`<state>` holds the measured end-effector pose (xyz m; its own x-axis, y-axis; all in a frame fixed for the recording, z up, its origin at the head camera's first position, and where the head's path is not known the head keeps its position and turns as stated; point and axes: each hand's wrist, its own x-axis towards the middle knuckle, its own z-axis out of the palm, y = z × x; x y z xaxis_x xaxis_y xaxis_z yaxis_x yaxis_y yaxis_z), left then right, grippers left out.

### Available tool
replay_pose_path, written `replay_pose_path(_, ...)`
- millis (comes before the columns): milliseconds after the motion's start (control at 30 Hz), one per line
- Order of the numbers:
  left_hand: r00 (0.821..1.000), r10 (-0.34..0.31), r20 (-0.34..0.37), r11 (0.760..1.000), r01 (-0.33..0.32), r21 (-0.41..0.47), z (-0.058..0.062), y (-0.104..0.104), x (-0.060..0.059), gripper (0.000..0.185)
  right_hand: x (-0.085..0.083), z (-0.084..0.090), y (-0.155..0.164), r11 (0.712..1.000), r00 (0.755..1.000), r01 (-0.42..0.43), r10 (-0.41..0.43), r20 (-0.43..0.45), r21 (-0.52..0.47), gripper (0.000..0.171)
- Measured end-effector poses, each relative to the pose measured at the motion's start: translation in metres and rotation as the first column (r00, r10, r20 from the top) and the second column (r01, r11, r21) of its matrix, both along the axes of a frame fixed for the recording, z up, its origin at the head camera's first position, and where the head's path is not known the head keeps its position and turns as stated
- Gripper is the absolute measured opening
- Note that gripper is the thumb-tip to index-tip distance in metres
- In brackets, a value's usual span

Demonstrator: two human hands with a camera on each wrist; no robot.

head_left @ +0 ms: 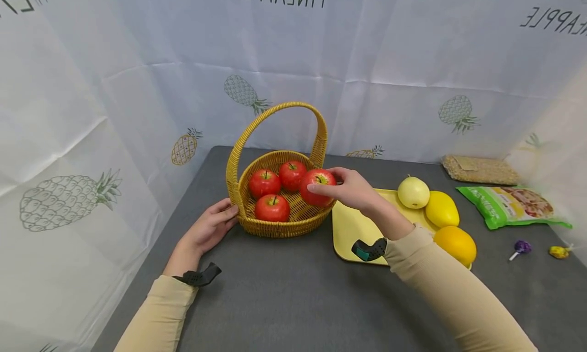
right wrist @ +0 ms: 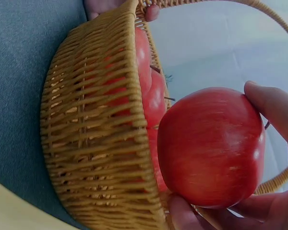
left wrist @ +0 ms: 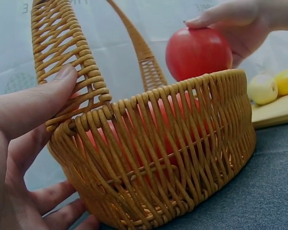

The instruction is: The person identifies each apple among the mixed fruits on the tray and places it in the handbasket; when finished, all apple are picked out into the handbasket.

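Observation:
A wicker basket (head_left: 279,229) with a tall arched handle stands on the table, with three red apples inside, one of them an apple (head_left: 272,208) at the front. My left hand (head_left: 213,224) grips the basket's left side; in the left wrist view its thumb (left wrist: 53,93) lies on the foot of the handle and the other fingers are against the outer wall. My right hand (head_left: 353,189) holds another red apple (head_left: 316,187) between thumb and fingers, at the basket's right rim. In the right wrist view this held apple (right wrist: 211,148) shows above the rim.
Right of the basket lies a yellow tray (head_left: 350,229), bearing a pale round fruit (head_left: 414,192), a yellow lemon (head_left: 442,209) and an orange (head_left: 456,244). Farther right are a green food packet (head_left: 513,204), a clear bag of grains (head_left: 479,169), a purple lollipop (head_left: 522,247) and a yellow lollipop (head_left: 559,252).

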<state>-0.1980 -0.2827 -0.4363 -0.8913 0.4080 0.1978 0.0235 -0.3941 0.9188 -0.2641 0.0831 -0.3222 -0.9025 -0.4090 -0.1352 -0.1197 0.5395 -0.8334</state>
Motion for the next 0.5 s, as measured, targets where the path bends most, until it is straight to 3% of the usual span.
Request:
replay_pose_path(267, 1.000, 0.002, 0.005, 1.000, -0.002, -0.011, 0.001, 0.000, 0.001, 0.026, -0.001, 0.000, -0.016, 0.992, 0.996, -0.078, 0.081, -0.030, 0.097, 0.079)
replay_pose_path(500, 1.000, 0.013, 0.015, 1.000, -0.013, -0.021, 0.002, 0.000, 0.002, 0.025, -0.003, 0.003, -0.022, 0.959, 0.981, -0.148, 0.174, -0.089, 0.242, 0.075)
